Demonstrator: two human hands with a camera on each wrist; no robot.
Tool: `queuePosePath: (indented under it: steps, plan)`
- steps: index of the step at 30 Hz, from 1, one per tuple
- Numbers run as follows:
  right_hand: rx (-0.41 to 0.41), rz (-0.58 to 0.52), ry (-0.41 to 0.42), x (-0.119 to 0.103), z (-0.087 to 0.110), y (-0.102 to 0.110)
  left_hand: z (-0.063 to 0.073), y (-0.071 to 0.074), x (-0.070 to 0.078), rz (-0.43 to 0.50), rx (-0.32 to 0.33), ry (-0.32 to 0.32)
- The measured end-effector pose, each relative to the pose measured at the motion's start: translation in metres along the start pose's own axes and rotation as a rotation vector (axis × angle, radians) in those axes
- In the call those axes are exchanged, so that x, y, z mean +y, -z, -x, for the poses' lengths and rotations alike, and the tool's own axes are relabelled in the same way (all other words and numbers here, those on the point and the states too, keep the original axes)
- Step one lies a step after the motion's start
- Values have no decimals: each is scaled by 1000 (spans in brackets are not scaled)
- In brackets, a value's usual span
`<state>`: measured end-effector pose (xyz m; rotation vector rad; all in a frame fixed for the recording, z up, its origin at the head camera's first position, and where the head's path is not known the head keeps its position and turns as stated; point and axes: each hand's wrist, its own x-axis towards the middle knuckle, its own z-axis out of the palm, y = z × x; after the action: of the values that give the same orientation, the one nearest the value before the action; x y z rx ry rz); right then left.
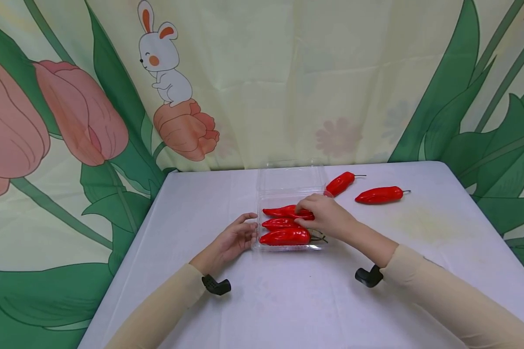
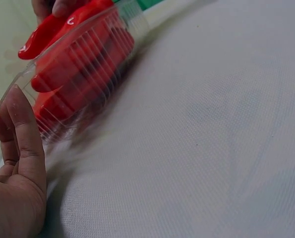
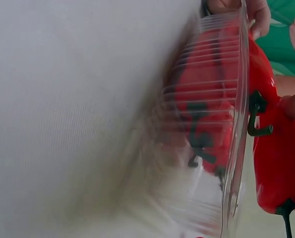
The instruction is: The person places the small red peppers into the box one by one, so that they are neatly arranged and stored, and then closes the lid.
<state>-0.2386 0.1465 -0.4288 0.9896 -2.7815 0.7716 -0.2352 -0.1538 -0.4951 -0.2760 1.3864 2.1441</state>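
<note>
A clear plastic clamshell box (image 1: pixel 288 248) lies on the white table with its lid raised at the back. Several shiny red chili peppers (image 1: pixel 285 237) lie side by side in it, green stems toward the right. My right hand (image 1: pixel 327 215) reaches over the box and pinches a red chili pepper (image 3: pixel 278 163) between thumb and fingers; it hangs above the rim, over the others. My left hand (image 1: pixel 236 237) rests at the box's left side with loosely bent fingers, a fingertip (image 2: pixel 19 96) right at the rim. The far fingers of the left hand are partly hidden.
Two more red peppers lie outside the box at its back right: one pepper (image 1: pixel 340 183) beside the lid, another pepper (image 1: pixel 379 195) farther right. White cloth covers the table (image 1: pixel 270 300). A printed curtain (image 1: pixel 262 87) hangs behind the table's back edge.
</note>
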Motion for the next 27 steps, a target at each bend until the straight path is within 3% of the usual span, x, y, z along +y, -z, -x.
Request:
queuePosePath:
  steps: [27]
  plan:
    - [-65,33,51,-18,-22,-19,1,1,-2,-1,-22,-14]
